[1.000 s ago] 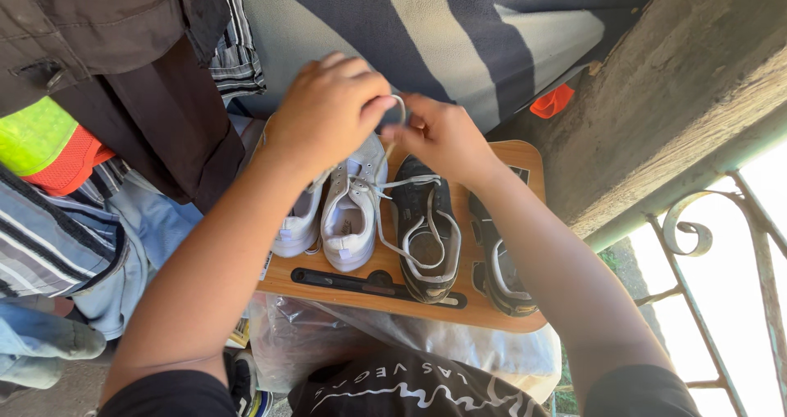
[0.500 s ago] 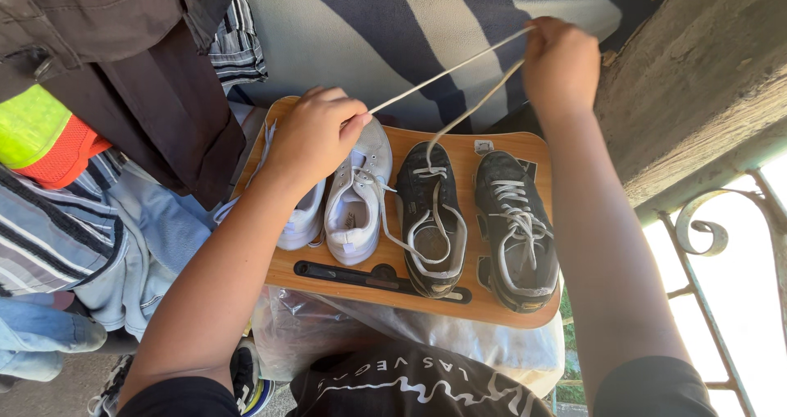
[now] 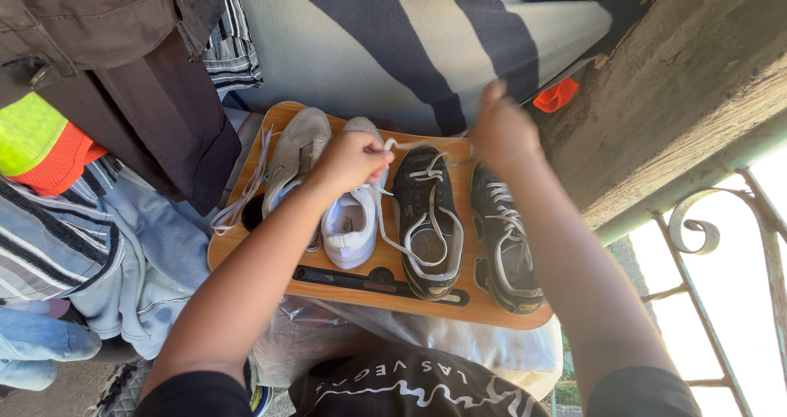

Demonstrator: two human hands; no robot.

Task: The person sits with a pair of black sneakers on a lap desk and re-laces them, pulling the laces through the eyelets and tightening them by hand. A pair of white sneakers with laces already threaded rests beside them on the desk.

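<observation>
Two white sneakers (image 3: 348,220) and two black shoes (image 3: 426,220) lie side by side on a wooden board (image 3: 385,290). My left hand (image 3: 352,159) rests on the toe of the right white sneaker, fingers closed on its white lace (image 3: 389,146). My right hand (image 3: 502,130) is above the far edge of the board, over the toes of the black shoes, closed on the other end of the lace. The lace runs short between both hands.
Dark and striped clothes hang at the left (image 3: 123,97), with a yellow and orange vest (image 3: 37,138). A striped cloth (image 3: 410,40) is behind the board. A concrete ledge (image 3: 680,97) and a metal railing (image 3: 721,253) stand at the right. A plastic bag (image 3: 393,339) lies under the board.
My right hand has come down from high at the upper right to just above the black shoes. The long taut lace has shortened between the hands. My left hand stays on the white sneaker.
</observation>
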